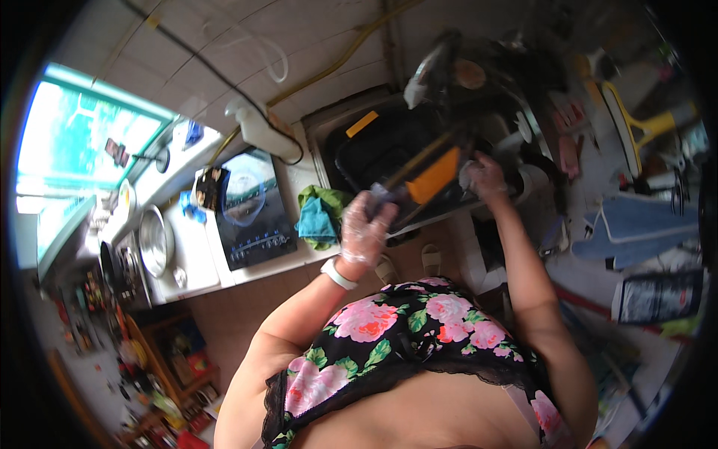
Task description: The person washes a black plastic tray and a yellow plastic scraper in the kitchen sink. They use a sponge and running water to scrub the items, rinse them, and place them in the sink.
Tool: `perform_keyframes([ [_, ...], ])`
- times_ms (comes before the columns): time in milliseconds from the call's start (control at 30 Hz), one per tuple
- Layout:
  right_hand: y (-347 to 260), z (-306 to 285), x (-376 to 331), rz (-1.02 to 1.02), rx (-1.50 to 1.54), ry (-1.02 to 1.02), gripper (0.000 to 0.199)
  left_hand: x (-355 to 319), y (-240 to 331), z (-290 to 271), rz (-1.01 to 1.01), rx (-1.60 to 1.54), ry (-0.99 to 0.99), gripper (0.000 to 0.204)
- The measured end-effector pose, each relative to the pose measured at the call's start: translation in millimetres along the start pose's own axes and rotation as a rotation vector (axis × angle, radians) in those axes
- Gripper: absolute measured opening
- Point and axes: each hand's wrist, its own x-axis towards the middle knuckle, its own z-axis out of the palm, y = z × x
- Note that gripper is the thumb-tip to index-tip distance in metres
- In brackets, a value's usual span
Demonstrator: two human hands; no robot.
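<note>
My left hand [364,230], in a clear plastic glove, grips the near left end of a long dark flat panel with an orange patch [434,177]. The panel is tilted above the sink [315,153], and motion blurs it. At the panel's right side is my right hand [487,179], also gloved, its fingers closed around something pale that I cannot make out. Below the panel sits a black basin [359,161] in the sink, with an orange strip [362,124] at its far edge.
Green and teal cloths [319,217] lie on the counter left of the sink. Farther left are a black cooktop [258,232] and a metal bowl [155,241]. A white jug [258,131] stands behind. At the right are a yellow squeegee [643,127] and a blue cloth [636,228].
</note>
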Motion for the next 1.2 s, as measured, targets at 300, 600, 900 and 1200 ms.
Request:
perform_keyframes([
  [300, -1.6, -23.2, 74.5, -0.042, 0.804, -0.517, 0.037, -14.3, -9.6, 56.5, 0.411, 0.144, -0.163, 0.035],
  [600, -7.9, -44.3, 82.0, 0.198, 1.497, -1.05, 0.047, -3.7, -21.7, 108.1, 0.521, 0.657, -0.404, 0.072],
  [900, 10.5, -75.0, 34.9, 0.265, 1.378, -0.688, 0.049, 11.5, -20.7, 121.9, 0.603, 0.744, -0.518, 0.081],
  [1200, 9.8, -89.4, 7.6, 0.329, 1.238, -0.649, 0.051, 10.3, -39.2, 124.7, 0.557, 0.734, -0.55, 0.077],
])
